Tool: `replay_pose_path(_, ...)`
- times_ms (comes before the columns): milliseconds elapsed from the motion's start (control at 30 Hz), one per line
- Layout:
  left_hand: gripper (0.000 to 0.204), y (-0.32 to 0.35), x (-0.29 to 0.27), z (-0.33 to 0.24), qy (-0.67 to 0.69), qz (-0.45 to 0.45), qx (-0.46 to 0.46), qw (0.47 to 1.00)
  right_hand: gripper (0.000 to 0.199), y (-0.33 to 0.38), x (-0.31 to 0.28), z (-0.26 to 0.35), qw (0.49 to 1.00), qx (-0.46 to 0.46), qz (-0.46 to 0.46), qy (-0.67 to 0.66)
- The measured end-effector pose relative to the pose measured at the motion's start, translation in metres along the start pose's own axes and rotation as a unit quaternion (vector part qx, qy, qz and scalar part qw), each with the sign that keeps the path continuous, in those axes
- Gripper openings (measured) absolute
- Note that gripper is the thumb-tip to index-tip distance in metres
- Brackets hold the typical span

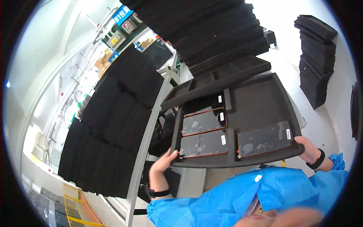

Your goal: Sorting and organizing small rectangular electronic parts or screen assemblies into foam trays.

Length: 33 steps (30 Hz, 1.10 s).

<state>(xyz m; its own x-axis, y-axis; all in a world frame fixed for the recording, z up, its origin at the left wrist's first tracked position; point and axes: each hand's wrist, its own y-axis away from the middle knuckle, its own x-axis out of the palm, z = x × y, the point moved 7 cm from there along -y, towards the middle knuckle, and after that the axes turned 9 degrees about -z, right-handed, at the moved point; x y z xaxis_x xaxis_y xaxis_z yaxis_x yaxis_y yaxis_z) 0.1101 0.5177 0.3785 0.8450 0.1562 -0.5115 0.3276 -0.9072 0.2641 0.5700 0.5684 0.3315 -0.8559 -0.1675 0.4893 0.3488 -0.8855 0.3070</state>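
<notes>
The black foam tray (261,102) is held up in front of the person, roughly level, with its near edge just above the blue smock (242,196) and its far end running under a leaning stack of more black foam trays (211,34). It looks light and a little soft, the sort of thing that would sag or twist if carried by one corner, so the two near corners are the sensible places to grip, and that is where the hands are. The left hand (164,160) is curled round the near left corner, thumb on the top rim and fingers underneath, closed on the foam. The right hand (308,147) clasps the near right corner in the same way; its fingers go under the tray, so I cannot quite see how far they wrap. Both wrists wear dark bands. What makes the load delicate is what lies in the pockets: three flat glass display panels, one with an orange rim in the middle of the left column (204,122), one nearer below it (204,143), and one in the near right pocket (264,139). They are thin, glossy and surely fragile, sitting loose in shallow recesses, so any tilt could let them slide. A further pocket at the far left seems to hold another dark panel, though it is too shadowed to be sure. To the left stands a tall rack of black foam sheets (109,125), and far right another pile of foam trays (315,56) rests on the pale floor.
</notes>
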Motion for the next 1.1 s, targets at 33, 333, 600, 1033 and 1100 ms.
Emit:
replay_pose_path(33,0.05,-0.013,-0.002,0.034,0.165,-0.01,-0.053,0.985,0.042,0.003,0.002,0.0,1.0,0.005,-0.008,-0.015)
replay_pose_path(333,0.047,0.069,0.009,0.01,0.406,-0.114,0.01,0.906,0.044,0.067,-0.011,0.016,0.994,0.061,-0.089,0.03)
replay_pose_path(600,0.058,0.119,0.004,-0.012,0.435,-0.147,0.066,0.886,0.033,0.052,-0.043,0.041,0.997,0.034,-0.03,0.059)
replay_pose_path(1033,0.044,0.023,-0.001,-0.026,-0.102,-0.12,0.042,0.987,0.045,-0.019,-0.004,0.075,0.937,-0.024,0.017,0.348)
replay_pose_path(1100,0.046,-0.006,-0.029,-0.057,-0.184,-0.234,0.065,0.953,0.048,-0.021,-0.001,0.109,0.763,-0.037,-0.065,0.642)
